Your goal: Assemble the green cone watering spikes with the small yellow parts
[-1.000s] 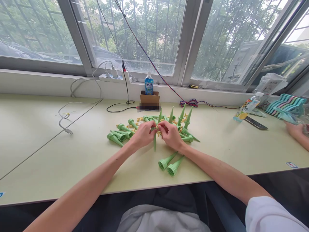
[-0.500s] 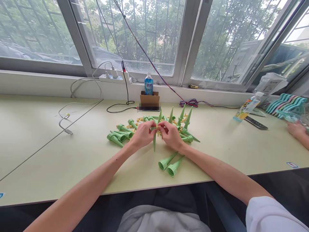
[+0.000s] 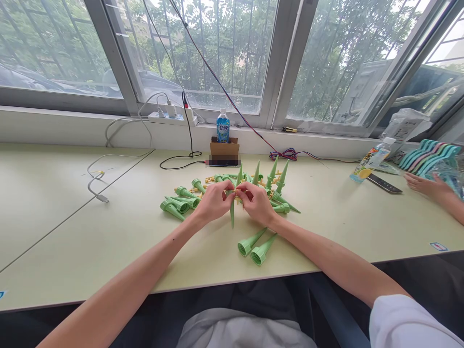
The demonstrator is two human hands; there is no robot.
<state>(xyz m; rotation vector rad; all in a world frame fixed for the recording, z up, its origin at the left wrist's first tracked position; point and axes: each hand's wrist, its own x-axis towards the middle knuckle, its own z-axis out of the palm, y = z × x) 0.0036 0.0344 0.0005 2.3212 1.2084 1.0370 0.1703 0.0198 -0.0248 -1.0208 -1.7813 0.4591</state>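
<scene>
My left hand (image 3: 216,200) is closed on a green plastic watering spike (image 3: 232,215), which hangs point down just above the table. At its upper end my right hand (image 3: 256,202) pinches a small yellow valve piece (image 3: 236,192); the fingertips of both hands meet there and partly hide the joint. Behind and beside the hands lie several more green spikes with yellow fittings, among them a capped spike (image 3: 172,210) at the left. A few stand upright, such as the tall spike (image 3: 272,172). Two open, hollow cones, one of them a green cone (image 3: 263,251), lie below my right wrist.
A blue bottle (image 3: 223,126) stands in a cardboard box (image 3: 224,147) by the window. To the right are a juice bottle (image 3: 371,160), a dark remote-like object (image 3: 384,183), teal hangers (image 3: 431,155) and another person's hand (image 3: 431,187). A grey cable (image 3: 96,186) lies left.
The other person's hand at the far right has reached further left, with its fingers spread. My own hands have barely moved and keep the same hold.
</scene>
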